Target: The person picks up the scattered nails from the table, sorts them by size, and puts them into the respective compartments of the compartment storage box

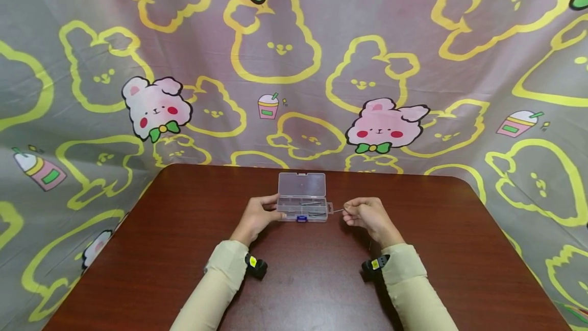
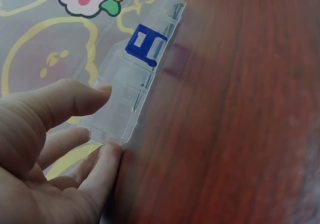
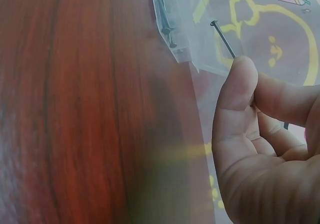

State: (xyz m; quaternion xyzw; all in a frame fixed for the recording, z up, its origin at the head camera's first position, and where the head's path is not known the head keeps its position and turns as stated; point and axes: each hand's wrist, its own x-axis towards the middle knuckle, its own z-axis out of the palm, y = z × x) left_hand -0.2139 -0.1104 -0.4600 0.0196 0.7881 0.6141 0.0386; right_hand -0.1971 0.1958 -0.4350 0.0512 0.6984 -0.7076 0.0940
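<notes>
A clear plastic compartment box (image 1: 302, 214) stands on the table with its lid (image 1: 301, 185) raised at the back and a blue latch (image 1: 301, 218) at the front. Several dark nails (image 1: 317, 213) lie in its compartments. My left hand (image 1: 257, 217) holds the box's left end, thumb at the front corner and fingers behind. Just off the right end, my right hand (image 1: 366, 215) pinches a nail (image 3: 223, 38) between thumb and forefinger. The nail's head points toward the box; its other end is hidden in the fingers.
A reddish-brown wooden table (image 1: 298, 285) carries the box near its far edge. Behind and around it hangs a grey cloth (image 1: 303, 96) with cartoon animals and cups. Each wrist wears a small black camera, the left camera (image 1: 257, 266) and right camera (image 1: 373, 266).
</notes>
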